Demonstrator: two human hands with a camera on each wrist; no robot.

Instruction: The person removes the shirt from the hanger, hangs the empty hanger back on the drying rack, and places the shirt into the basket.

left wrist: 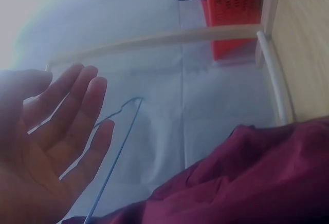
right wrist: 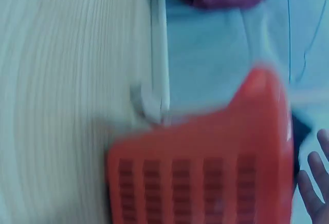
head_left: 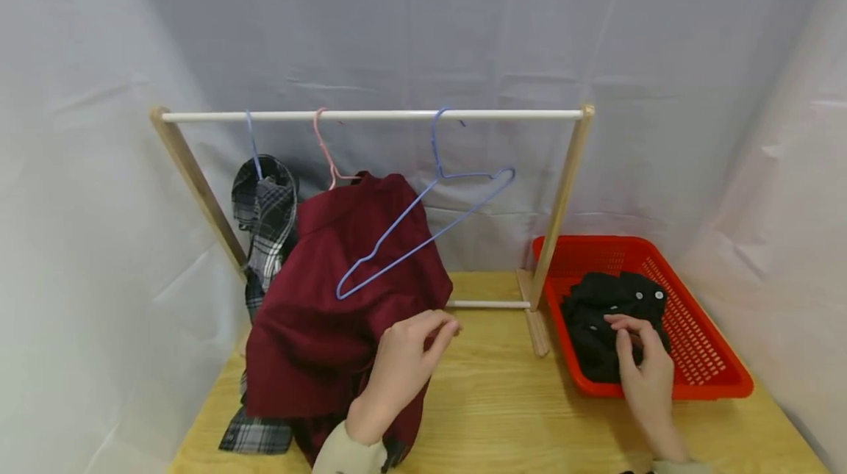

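My right hand [head_left: 645,371] is over the near part of a red basket [head_left: 717,342], its fingers loosely bent above a bunched black garment [head_left: 598,353] with pale buttons. Nothing shows in its grasp. In front of a maroon garment [head_left: 331,253] my left hand [head_left: 406,360] hovers with relaxed fingers, holding nothing; the left wrist view shows its fingers [left wrist: 77,100] spread apart. The maroon garment hangs from a pink hanger [head_left: 324,147]. A bare blue hanger [head_left: 423,242] hangs to its right, tilted, overlapping the garment in the head view.
A wooden rack with a white rail [head_left: 390,115] stands on the wooden table [head_left: 490,400]. At its left end, a grey plaid garment [head_left: 265,228] hangs from another blue hanger [head_left: 254,143]. The rack's right post [head_left: 562,202] rises beside the basket. Pale sheeting [head_left: 662,92] surrounds the table.
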